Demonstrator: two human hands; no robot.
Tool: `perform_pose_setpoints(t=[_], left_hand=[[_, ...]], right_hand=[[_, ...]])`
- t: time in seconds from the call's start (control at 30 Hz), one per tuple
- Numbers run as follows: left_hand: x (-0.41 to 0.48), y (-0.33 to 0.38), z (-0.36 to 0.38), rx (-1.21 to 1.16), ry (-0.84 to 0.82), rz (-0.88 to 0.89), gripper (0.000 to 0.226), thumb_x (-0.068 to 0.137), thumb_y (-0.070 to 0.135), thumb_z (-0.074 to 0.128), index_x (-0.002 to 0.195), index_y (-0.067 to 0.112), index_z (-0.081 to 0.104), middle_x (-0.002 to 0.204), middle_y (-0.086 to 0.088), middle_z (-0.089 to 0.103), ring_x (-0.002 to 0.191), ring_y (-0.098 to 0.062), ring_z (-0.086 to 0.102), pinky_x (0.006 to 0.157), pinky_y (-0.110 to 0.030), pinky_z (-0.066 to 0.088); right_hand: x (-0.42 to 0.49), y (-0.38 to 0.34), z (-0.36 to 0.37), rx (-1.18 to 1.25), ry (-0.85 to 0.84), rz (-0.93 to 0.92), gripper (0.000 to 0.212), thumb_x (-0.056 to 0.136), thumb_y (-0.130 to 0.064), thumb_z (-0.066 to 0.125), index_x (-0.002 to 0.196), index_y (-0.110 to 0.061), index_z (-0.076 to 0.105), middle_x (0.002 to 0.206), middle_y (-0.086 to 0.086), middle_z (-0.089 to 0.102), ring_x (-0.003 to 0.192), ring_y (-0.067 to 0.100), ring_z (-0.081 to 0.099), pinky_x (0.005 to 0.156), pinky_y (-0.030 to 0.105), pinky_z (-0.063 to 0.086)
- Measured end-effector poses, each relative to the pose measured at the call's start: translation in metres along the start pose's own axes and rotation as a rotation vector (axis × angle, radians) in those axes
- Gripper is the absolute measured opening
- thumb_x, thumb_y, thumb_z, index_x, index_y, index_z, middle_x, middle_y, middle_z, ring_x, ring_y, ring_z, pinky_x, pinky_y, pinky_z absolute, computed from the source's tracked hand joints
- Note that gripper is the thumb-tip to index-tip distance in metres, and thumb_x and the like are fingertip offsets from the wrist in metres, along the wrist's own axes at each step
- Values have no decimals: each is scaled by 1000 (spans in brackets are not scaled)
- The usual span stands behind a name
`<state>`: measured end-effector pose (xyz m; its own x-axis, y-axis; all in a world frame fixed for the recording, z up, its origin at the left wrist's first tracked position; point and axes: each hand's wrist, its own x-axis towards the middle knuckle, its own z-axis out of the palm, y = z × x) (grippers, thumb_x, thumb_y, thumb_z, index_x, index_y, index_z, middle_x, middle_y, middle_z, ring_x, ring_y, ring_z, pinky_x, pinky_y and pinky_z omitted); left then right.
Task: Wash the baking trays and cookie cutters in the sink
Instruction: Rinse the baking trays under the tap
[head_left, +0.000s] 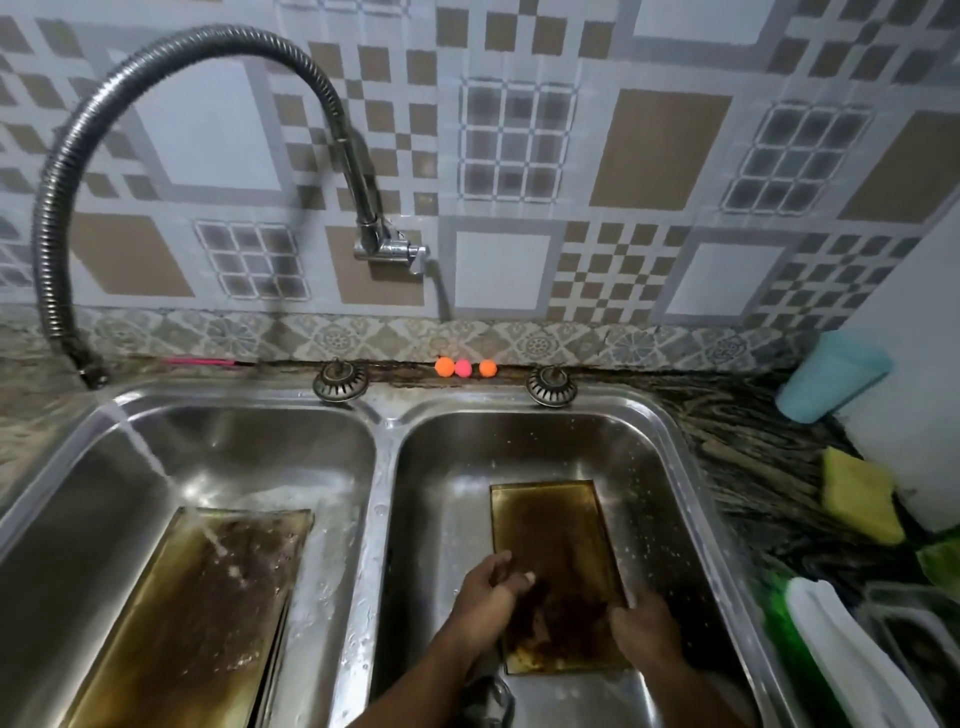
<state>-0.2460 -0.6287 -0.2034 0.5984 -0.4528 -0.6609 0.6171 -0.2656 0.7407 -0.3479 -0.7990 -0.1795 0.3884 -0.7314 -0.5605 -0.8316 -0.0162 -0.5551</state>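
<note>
Tray (556, 530) lies flat in the right basin of the sink (384, 447), lower centre-right, long axis running bottom-to-top of frame. Left hand (488, 587) is on its near-left part with fingers curled; can't tell if they hold anything. Right hand (644, 623) grips its right rim, fingers bent over the edge. Second tray (208, 597) sits lower left.

Light: dim, warm, from overhead. Glare: pale sheen on sink rim (457, 397) and wet divider. Shadows: soft; faucet hose (171, 49) shadowed on tiled wall (660, 150). Distortion: wide-angle bowing at edges. Blur: overall softness; green item (776, 613) at lower right smeared.
</note>
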Motion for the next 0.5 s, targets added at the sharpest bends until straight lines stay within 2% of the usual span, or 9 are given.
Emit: perform_pose_setpoints(t=[0.1, 0.13, 0.2, 0.23, 0.3, 0.37, 0.43, 0.5], left_hand=[[-11, 13, -10, 127, 53, 87, 48, 82, 36, 73, 128, 27, 62, 123, 6, 68, 113, -13, 64, 104, -34, 51], [-16, 21, -15, 158, 88, 128, 44, 82, 34, 73, 124, 27, 64, 116, 6, 71, 107, -12, 66, 99, -31, 53], [-30, 39, -30, 208, 145, 236, 24, 88, 22, 68, 111, 26, 68, 96, 4, 74, 89, -14, 70, 80, -25, 57], [-40, 50, -40, 225, 174, 295, 16, 91, 17, 63, 102, 27, 69, 89, 3, 74, 84, -18, 71, 74, -28, 57], [-59, 70, -66, 236, 258, 383, 21, 94, 12, 57, 92, 30, 69, 85, 3, 73, 78, -16, 71, 72, -30, 58], [-78, 84, -101, 242, 373, 457, 25, 92, 10, 56, 86, 30, 69, 78, 7, 73, 69, -6, 68, 66, -24, 57], [-95, 92, -142, 222, 468, 479, 20, 87, 14, 57, 84, 28, 71, 73, 5, 73, 64, -11, 67, 62, -25, 56], [-106, 91, -188, 244, 534, 457, 17, 84, 17, 57, 85, 28, 70, 75, 4, 73, 69, -17, 69, 64, -25, 56]], right_hand=[[-15, -25, -3, 34, 32, -83, 47, 91, -11, 60, 137, -13, 56, 134, 16, 59, 122, 35, 56, 103, 37, 44], [-23, -38, -2, 52, 33, -128, 41, 91, -14, 61, 132, -16, 59, 130, 13, 62, 116, 31, 58, 99, 38, 48], [-36, -64, 5, 77, 32, -214, 30, 94, -18, 59, 124, -21, 61, 118, 4, 65, 102, 21, 60, 82, 33, 52], [-45, -80, 12, 109, 29, -250, 27, 95, -17, 58, 121, -23, 61, 113, 1, 65, 97, 18, 61, 77, 33, 53], [-68, -113, 33, 161, 17, -344, 23, 94, -14, 58, 113, -25, 64, 103, -1, 69, 92, 19, 65, 82, 39, 57], [-99, -144, 61, 227, 3, -459, 20, 89, -12, 57, 96, -27, 66, 89, 2, 72, 86, 26, 69, 82, 41, 58], [-135, -168, 96, 285, -28, -538, 25, 87, -6, 57, 88, -29, 64, 82, 4, 71, 78, 29, 70, 71, 37, 57], [-170, -182, 135, 317, -79, -584, 25, 88, -2, 59, 90, -25, 67, 81, 1, 71, 74, 23, 69, 70, 34, 56]])
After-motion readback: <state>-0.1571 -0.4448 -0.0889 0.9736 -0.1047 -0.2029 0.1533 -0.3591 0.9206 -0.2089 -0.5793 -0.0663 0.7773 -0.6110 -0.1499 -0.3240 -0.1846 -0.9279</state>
